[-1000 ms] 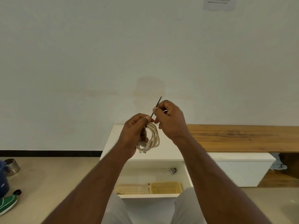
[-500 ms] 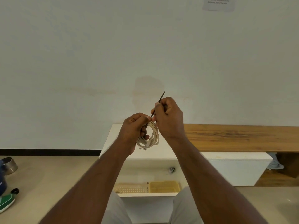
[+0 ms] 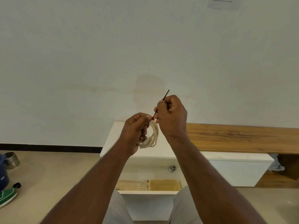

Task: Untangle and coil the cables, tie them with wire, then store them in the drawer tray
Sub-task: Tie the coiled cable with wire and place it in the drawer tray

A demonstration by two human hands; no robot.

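My left hand (image 3: pixel 135 131) grips a small coil of cream cable (image 3: pixel 152 136) held up in front of me, its plug ends hanging at the bottom of the loop. My right hand (image 3: pixel 171 115) pinches a thin dark wire tie (image 3: pixel 165 95) that runs down to the top of the coil, its free end sticking up past my knuckles. Below, the open white drawer (image 3: pixel 148 192) holds a cream perforated tray (image 3: pixel 131 185) and a yellow tray (image 3: pixel 164 185) side by side.
A white cabinet (image 3: pixel 234 168) and a long wooden bench top (image 3: pixel 242 136) run along the wall. A steel bowl (image 3: pixel 11 160), a blue object (image 3: pixel 3 175) and a green shoe (image 3: pixel 7 195) lie on the floor at left. My knees flank the drawer.
My right hand has risen slightly and closed tighter on the wire tie, drawing it up from the coil. The left hand keeps its hold on the coil.
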